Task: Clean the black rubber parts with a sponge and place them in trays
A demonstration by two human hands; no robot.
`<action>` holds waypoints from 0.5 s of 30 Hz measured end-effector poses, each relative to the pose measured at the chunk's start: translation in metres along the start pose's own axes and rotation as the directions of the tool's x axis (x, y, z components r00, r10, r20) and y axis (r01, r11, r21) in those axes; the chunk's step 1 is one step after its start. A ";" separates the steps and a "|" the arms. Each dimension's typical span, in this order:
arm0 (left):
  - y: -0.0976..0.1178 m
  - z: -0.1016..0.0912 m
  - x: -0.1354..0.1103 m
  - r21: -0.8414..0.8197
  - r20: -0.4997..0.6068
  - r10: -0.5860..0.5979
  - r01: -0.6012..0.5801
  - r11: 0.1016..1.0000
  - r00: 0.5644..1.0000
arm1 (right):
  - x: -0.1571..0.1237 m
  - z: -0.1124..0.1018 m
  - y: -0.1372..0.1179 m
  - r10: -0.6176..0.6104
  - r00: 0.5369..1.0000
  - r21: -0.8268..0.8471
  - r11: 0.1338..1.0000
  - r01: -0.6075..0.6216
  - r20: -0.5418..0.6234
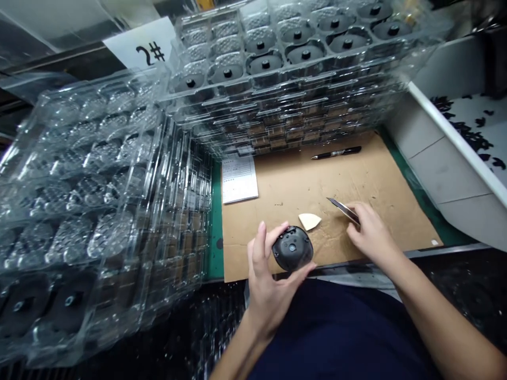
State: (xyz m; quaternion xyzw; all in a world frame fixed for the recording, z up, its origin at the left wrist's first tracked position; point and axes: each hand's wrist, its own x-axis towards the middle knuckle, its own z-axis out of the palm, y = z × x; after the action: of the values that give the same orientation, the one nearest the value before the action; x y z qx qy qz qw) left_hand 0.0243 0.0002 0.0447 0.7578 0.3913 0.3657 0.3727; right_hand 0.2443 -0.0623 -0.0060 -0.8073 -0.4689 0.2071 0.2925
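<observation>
Left hand (pixel 266 287) curled its fingers around a round black plastic housing (pixel 293 249) at six o'clock, while the right hand (pixel 372 235), well apart from it, pinched a thin metal blade (pixel 344 210) at four o'clock, its wrist angled inward. A cream triangular pick (pixel 309 221) lay between them on a cardboard sheet (pixel 380 184). Farther out, at twelve o'clock, were a black pen (pixel 336 153) and stacked clear blister trays (pixel 277 68).

The right hand (pixel 372 237) hides most of the flat tool (pixel 343 210).
</observation>
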 end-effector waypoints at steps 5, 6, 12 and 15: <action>0.002 0.005 0.002 -0.030 0.039 0.003 -0.002 1.000 0.999 | -0.030 -0.014 -0.017 -0.314 0.936 -0.099 0.948 0.301 -0.158; 0.002 0.006 0.002 -0.054 0.058 -0.015 0.018 0.998 0.998 | -0.036 -0.017 -0.025 -0.392 0.908 -0.069 0.920 0.386 -0.150; 0.004 0.029 0.021 -0.165 0.450 0.109 -0.037 0.986 0.886 | -0.047 -0.034 -0.043 -0.462 0.873 0.153 0.862 0.484 -0.156; 0.026 0.048 0.034 -0.202 0.551 0.333 -0.265 0.943 0.765 | -0.059 -0.049 -0.016 -0.231 0.954 0.309 0.908 0.282 -0.191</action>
State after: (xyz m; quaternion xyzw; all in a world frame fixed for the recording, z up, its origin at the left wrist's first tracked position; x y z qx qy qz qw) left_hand 0.0882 0.0057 0.0539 0.8630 0.1128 0.1944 0.4525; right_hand 0.2359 -0.1216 0.0447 -0.6906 -0.5059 0.1817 0.4838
